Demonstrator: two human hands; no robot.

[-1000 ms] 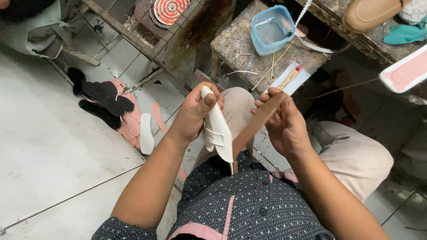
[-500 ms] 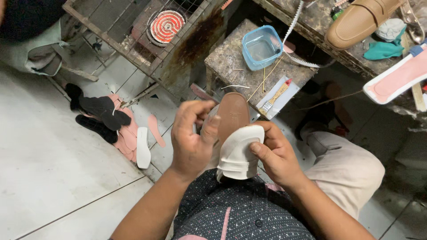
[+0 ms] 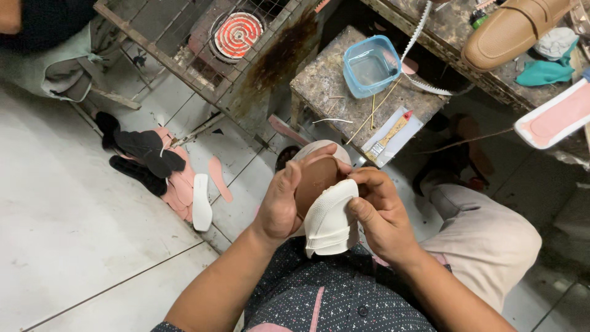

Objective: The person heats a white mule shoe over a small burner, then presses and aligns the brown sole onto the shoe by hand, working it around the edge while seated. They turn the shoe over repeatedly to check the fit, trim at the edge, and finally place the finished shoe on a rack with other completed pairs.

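White shoe upper (image 3: 330, 221) between left hand (image 3: 281, 206) and right hand (image 3: 382, 212), fingers curled

Compared with one second earlier, the white shoe upper (image 3: 332, 218) now faces upward instead of edge-on, the brown insole (image 3: 316, 181) lies flat behind it, and both hands grip closer together.

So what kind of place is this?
Most likely a small shoemaking workshop. Both hands, left hand and right hand, hold a white shoe part; pink and black insoles lie on the floor, and a tan loafer sits on the bench.
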